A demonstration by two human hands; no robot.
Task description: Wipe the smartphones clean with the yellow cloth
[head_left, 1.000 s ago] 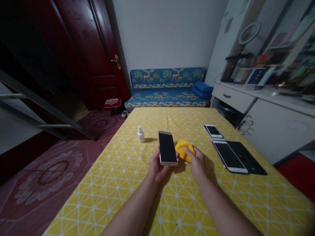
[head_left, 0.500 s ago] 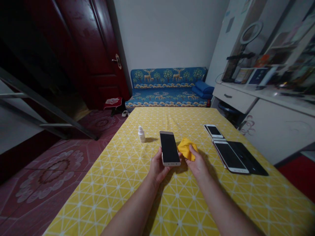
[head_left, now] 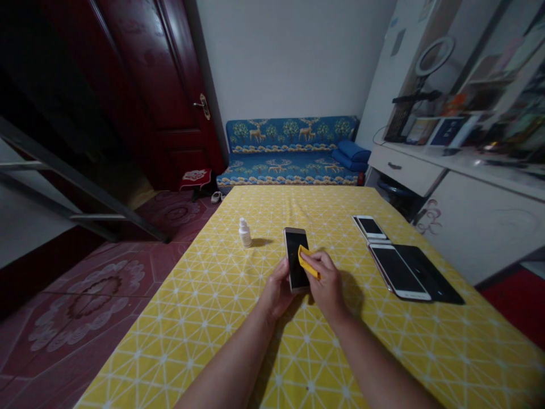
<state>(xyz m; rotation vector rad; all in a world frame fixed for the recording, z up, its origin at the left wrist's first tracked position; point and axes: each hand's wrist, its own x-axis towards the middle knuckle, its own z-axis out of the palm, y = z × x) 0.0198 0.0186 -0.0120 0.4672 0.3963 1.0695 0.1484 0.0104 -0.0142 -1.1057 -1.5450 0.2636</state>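
Note:
A smartphone point(head_left: 293, 244) with a dark screen and pale frame is held above the table, tilted up toward me. My left hand point(head_left: 276, 288) is closed around its lower left edge. In my right hand point(head_left: 328, 284) a folded yellow cloth point(head_left: 309, 264) is pinched, and it lies against the right side of the screen. The cloth and fingers hide part of the screen. Left of the phone a small white spray bottle point(head_left: 245, 233) stands upright on the yellow patterned tablecloth point(head_left: 204, 324).
At the table's right lie a white phone point(head_left: 369, 226), a larger white phone point(head_left: 400, 271) and a black flip cover point(head_left: 430, 272). Behind the table is a blue patterned sofa point(head_left: 289, 162). A white cabinet point(head_left: 481, 221) stands to the right, a metal ladder point(head_left: 97, 190) to the left.
My right hand has brought the yellow cloth leftward onto the phone screen, and the cloth is now folded smaller. The phone has shifted slightly right and turned.

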